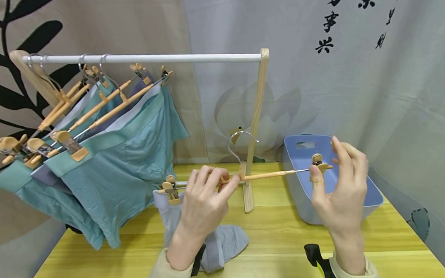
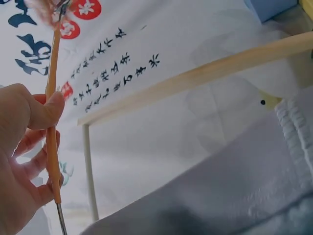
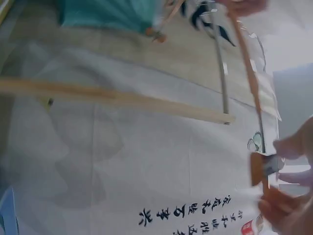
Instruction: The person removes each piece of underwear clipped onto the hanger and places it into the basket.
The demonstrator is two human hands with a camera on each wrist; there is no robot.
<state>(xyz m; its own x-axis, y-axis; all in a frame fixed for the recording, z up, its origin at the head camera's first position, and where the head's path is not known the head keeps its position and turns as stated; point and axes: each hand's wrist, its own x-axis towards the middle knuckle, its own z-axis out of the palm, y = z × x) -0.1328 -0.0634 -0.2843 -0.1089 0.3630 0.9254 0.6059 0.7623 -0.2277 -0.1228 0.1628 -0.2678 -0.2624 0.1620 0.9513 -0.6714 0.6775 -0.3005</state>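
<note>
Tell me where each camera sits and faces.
Head: on the head, looking forward and down at hanger and rack; left fingers, right fingers and sleeves show.
Left wrist: on that wrist, facing hanger and curtain; left fingers near, right blurred.
Right wrist: on that wrist, facing rack and curtain; right and left fingers blurred.
Wrist views share hanger and rack.
</note>
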